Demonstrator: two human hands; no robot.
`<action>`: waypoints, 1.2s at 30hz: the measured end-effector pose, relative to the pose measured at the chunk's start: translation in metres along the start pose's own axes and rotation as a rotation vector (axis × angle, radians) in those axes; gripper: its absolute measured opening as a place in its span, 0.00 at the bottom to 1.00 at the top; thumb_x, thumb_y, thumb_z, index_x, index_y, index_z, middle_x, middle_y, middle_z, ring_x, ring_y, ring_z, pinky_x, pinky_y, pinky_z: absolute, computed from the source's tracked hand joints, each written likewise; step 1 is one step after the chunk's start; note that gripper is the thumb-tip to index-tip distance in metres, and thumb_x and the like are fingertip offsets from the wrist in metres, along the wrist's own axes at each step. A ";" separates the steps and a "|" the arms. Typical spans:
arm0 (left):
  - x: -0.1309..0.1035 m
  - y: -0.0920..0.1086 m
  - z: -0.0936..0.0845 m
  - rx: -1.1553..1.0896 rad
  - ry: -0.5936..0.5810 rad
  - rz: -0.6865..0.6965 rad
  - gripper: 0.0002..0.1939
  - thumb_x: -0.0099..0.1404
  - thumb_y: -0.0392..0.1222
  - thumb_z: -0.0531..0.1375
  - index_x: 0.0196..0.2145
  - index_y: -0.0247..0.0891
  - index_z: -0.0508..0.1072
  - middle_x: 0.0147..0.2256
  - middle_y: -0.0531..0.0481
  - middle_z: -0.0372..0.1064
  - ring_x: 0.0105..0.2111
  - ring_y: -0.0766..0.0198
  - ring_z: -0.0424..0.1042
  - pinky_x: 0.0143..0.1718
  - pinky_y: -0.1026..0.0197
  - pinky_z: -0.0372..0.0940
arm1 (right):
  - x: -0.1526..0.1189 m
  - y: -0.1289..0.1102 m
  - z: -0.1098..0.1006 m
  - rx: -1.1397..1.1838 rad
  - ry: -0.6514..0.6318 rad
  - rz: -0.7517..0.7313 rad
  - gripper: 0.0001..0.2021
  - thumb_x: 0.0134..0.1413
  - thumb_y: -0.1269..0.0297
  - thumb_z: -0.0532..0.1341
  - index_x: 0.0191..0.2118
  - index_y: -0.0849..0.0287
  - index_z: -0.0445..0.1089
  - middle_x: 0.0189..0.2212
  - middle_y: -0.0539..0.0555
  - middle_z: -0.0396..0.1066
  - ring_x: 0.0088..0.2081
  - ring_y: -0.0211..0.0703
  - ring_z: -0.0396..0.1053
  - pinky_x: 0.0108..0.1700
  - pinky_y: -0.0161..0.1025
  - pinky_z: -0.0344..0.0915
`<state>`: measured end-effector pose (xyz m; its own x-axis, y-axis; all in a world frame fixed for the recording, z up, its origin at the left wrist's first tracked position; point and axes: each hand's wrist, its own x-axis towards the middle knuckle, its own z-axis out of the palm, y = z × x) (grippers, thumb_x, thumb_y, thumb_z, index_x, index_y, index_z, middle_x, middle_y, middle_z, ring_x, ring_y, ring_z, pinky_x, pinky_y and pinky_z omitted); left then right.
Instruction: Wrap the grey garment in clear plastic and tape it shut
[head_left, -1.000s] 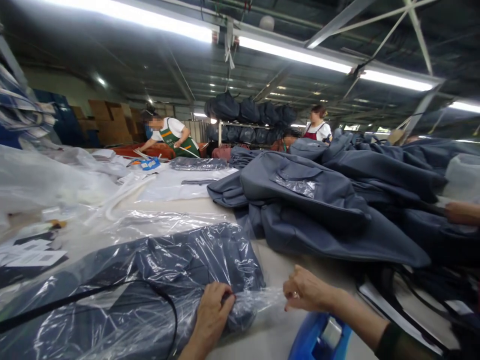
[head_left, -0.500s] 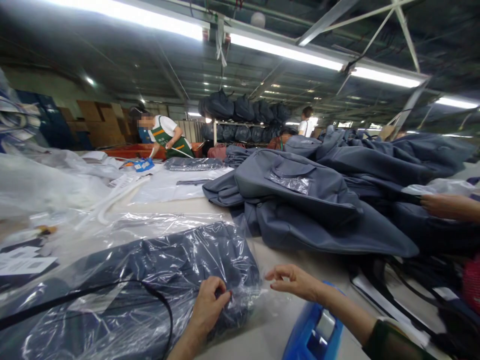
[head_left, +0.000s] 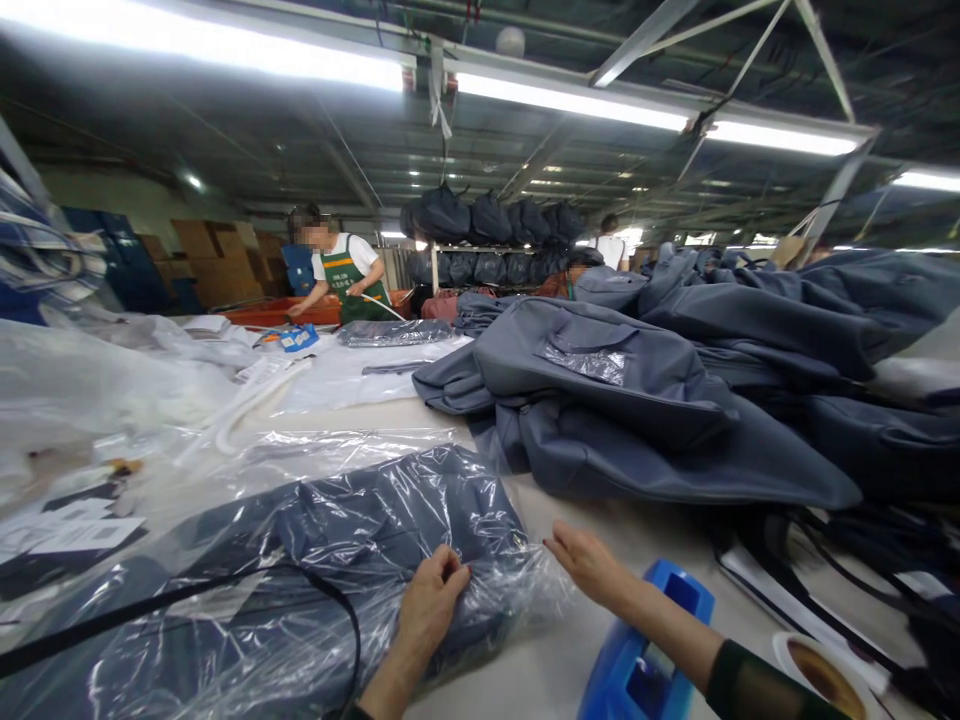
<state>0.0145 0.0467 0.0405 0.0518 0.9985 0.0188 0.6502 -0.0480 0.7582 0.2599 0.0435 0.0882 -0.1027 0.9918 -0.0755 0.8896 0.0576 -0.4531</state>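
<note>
A dark blue-grey folded item in a clear plastic bag [head_left: 337, 540] lies across the near left of the table. My left hand [head_left: 431, 600] rests on the bag's right part, its fingers curled and closed on the plastic. At the bag's right end, my right hand [head_left: 589, 565] touches the loose plastic edge with its fingers drawn together; whether plastic is pinched there is hard to make out. Beneath my right forearm stands a blue tape dispenser [head_left: 637, 660]. A black strap [head_left: 187, 578] crosses over the bag at the left.
Large dark grey bags [head_left: 600, 400] are heaped beyond my hands and to the right. A roll of tape [head_left: 821, 675] lies at the lower right. Papers and plastic sheets [head_left: 97, 390] cover the left side. A person in a green apron [head_left: 349, 280] stands across the table.
My right hand has moved from an open pose above the table to the bag's edge, fingers closer together. The other person's hand at the right has left the view.
</note>
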 end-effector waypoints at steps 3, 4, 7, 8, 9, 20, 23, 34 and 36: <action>-0.004 -0.001 0.008 0.103 0.128 0.028 0.07 0.60 0.41 0.54 0.25 0.39 0.66 0.23 0.55 0.63 0.26 0.63 0.65 0.30 0.63 0.56 | 0.000 -0.003 -0.002 -0.130 -0.030 0.032 0.09 0.61 0.62 0.49 0.30 0.56 0.57 0.24 0.52 0.63 0.28 0.44 0.61 0.30 0.40 0.44; -0.006 -0.003 0.012 0.136 0.181 0.055 0.07 0.61 0.41 0.54 0.26 0.39 0.66 0.23 0.55 0.63 0.26 0.63 0.65 0.30 0.62 0.56 | 0.000 -0.003 -0.003 -0.167 -0.044 0.040 0.09 0.62 0.62 0.50 0.31 0.56 0.59 0.26 0.53 0.65 0.30 0.45 0.64 0.30 0.40 0.44; -0.010 -0.007 0.022 0.226 0.351 0.198 0.07 0.63 0.40 0.55 0.28 0.38 0.67 0.25 0.52 0.64 0.29 0.60 0.66 0.32 0.59 0.58 | 0.001 -0.006 -0.004 -0.254 -0.085 0.060 0.08 0.63 0.62 0.51 0.35 0.58 0.65 0.31 0.57 0.71 0.34 0.48 0.69 0.31 0.39 0.47; -0.011 -0.009 0.026 0.252 0.406 0.266 0.06 0.64 0.40 0.55 0.29 0.38 0.67 0.27 0.50 0.65 0.30 0.58 0.66 0.34 0.58 0.59 | 0.001 -0.007 -0.005 -0.275 -0.097 0.065 0.09 0.63 0.62 0.51 0.36 0.58 0.66 0.33 0.57 0.72 0.35 0.49 0.69 0.31 0.39 0.48; -0.012 -0.010 0.029 0.277 0.458 0.340 0.07 0.65 0.40 0.54 0.30 0.38 0.68 0.29 0.49 0.66 0.32 0.58 0.66 0.37 0.57 0.60 | 0.002 -0.007 -0.005 -0.293 -0.109 0.069 0.09 0.63 0.62 0.51 0.37 0.58 0.67 0.34 0.57 0.72 0.36 0.49 0.70 0.31 0.38 0.49; -0.017 -0.007 0.031 0.427 0.581 0.874 0.15 0.72 0.36 0.43 0.38 0.36 0.69 0.30 0.51 0.67 0.32 0.63 0.65 0.35 0.61 0.60 | 0.008 -0.014 -0.012 -0.359 -0.201 0.097 0.12 0.64 0.60 0.53 0.42 0.61 0.70 0.38 0.55 0.73 0.40 0.43 0.70 0.42 0.43 0.65; -0.020 -0.007 0.028 0.457 0.568 0.897 0.15 0.72 0.37 0.44 0.41 0.35 0.69 0.35 0.48 0.68 0.37 0.61 0.66 0.38 0.59 0.61 | 0.011 -0.014 -0.012 -0.357 -0.216 0.105 0.12 0.63 0.59 0.55 0.42 0.61 0.70 0.39 0.54 0.72 0.41 0.42 0.70 0.44 0.45 0.67; -0.027 -0.009 0.029 0.626 0.479 0.868 0.24 0.73 0.46 0.39 0.47 0.29 0.68 0.39 0.43 0.67 0.40 0.58 0.66 0.40 0.56 0.65 | 0.018 -0.008 -0.008 -0.321 -0.164 0.126 0.11 0.62 0.59 0.57 0.37 0.61 0.70 0.35 0.52 0.72 0.38 0.40 0.70 0.42 0.44 0.68; -0.029 -0.009 0.027 0.637 0.478 0.871 0.24 0.73 0.46 0.39 0.49 0.28 0.67 0.40 0.42 0.67 0.40 0.58 0.66 0.41 0.57 0.65 | 0.017 -0.010 -0.015 -0.309 -0.108 0.137 0.08 0.61 0.62 0.57 0.36 0.61 0.70 0.34 0.53 0.72 0.37 0.41 0.70 0.41 0.42 0.66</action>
<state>0.0280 0.0174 0.0153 0.4636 0.5246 0.7141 0.8041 -0.5876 -0.0904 0.2561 0.0611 0.1048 -0.0048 0.9761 -0.2174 0.9894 -0.0270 -0.1430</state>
